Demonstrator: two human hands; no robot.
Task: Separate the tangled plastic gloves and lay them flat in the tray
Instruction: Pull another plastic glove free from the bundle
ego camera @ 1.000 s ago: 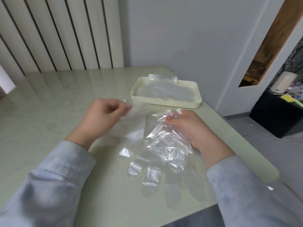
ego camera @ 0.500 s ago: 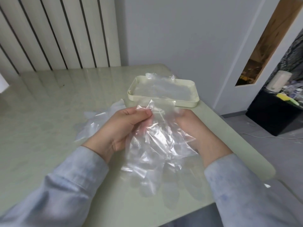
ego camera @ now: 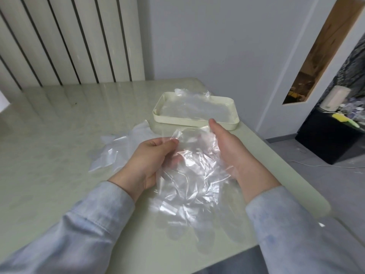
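Left hand (ego camera: 148, 161) pinches the cuff of the tangled gloves (ego camera: 193, 175) at centre; right hand (ego camera: 229, 151) steadies them, and we cannot tell its grip. Tray (ego camera: 177, 121) lies at one o'clock. We judge this the separating step; next, peel one glove free.

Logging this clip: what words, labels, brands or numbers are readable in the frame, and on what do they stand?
None can be read.
The cream tray, the clear plastic gloves and the table show no print.
The white canister and the clutter on the black cabinet are too small and blurred to tell.
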